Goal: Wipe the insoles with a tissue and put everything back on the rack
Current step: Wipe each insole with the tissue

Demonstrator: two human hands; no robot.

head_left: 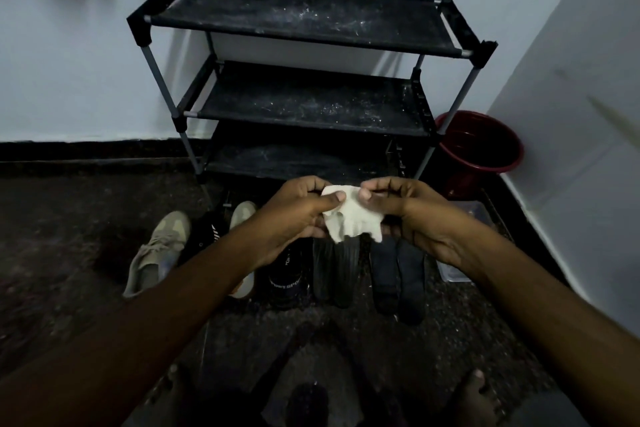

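Note:
A crumpled white tissue (351,215) is held between both hands above the floor. My left hand (294,215) pinches its left edge with thumb and fingers. My right hand (412,215) pinches its right edge. Below the tissue, several dark insoles lie on the floor side by side: a ribbed black pair (336,270) and a dark grey pair (398,274). Left of them stand a black sports shoe (285,281) and a beige sneaker (157,250). The black three-shelf shoe rack (304,17) stands against the wall behind, its dusty shelves bare.
A red bucket (485,149) sits in the corner right of the rack. A clear plastic lid or tray (460,270) lies on the floor by the right wall. Another beige sneaker (242,215) shows behind my left forearm. A bare foot (476,395) shows at the bottom.

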